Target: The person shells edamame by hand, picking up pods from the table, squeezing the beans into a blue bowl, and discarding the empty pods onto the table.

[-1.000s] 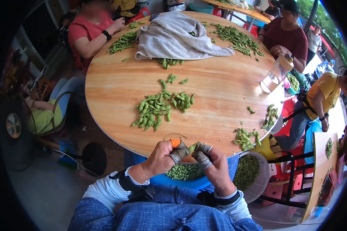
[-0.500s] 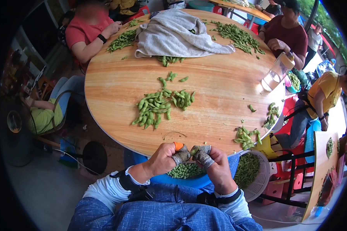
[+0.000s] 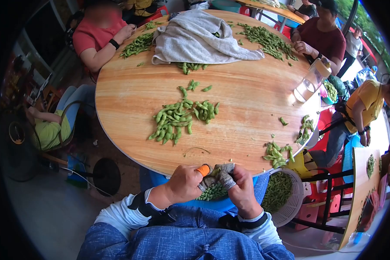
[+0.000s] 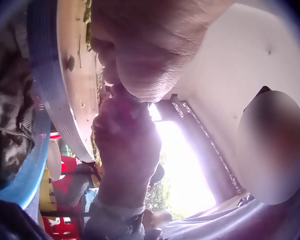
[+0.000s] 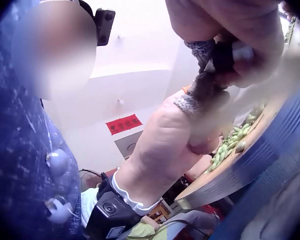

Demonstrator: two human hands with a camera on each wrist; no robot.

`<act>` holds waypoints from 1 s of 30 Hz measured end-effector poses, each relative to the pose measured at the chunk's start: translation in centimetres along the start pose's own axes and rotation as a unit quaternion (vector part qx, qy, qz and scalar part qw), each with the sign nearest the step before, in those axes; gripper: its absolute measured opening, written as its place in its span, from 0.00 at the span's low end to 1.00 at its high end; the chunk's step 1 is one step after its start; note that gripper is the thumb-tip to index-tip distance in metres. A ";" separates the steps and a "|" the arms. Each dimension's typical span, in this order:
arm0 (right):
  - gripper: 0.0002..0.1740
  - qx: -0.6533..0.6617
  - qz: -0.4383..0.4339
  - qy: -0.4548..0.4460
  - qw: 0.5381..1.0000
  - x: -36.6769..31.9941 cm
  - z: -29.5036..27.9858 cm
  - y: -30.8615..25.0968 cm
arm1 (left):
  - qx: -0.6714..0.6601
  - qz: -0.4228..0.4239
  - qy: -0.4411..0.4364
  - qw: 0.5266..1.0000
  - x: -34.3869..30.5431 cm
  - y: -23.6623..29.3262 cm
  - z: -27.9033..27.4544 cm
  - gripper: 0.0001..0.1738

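Over the near edge of the round table, my left hand (image 3: 182, 184) and right hand (image 3: 244, 190) meet at their fingertips. Between them a green edamame pod (image 3: 214, 172) shows, pinched from both sides and partly covered by the fingers. Grey cloth wraps cover thumb and fingertips on both hands, and an orange band circles one left finger. Just below is a blue basin (image 3: 223, 204) of shelled green beans (image 3: 212, 192). In the right wrist view the left hand (image 5: 160, 130) comes up to the right; the pod is hidden there.
A pile of edamame pods (image 3: 175, 121) lies mid-table, smaller heaps (image 3: 275, 155) at the right edge. A grey towel (image 3: 199, 39) covers the far part. A clear bottle (image 3: 307, 86) stands right. A white basket (image 3: 292, 203) of pods is beside my right knee. Other people sit around.
My left hand has turned and moved in against the right fingertips, its orange-banded finger now over the pod. Half a second ago the hands were slightly apart, the pod in the right.
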State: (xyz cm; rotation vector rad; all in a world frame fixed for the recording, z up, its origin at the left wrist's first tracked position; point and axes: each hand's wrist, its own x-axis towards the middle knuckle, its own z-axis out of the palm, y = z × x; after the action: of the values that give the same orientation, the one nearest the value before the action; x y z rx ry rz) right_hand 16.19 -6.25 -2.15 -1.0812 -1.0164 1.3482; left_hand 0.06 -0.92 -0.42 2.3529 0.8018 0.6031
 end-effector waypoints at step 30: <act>0.03 -0.351 -0.157 0.007 0.923 0.6 1.0 -1.4 | -0.320 -0.152 -0.077 0.932 1.1 -2.7 -0.4 0.05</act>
State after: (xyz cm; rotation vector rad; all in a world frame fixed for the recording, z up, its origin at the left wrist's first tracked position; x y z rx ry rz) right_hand 15.47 -5.58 -0.60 -1.3619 -1.6498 0.7132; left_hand -0.43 1.69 -1.60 1.6183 0.7382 0.4502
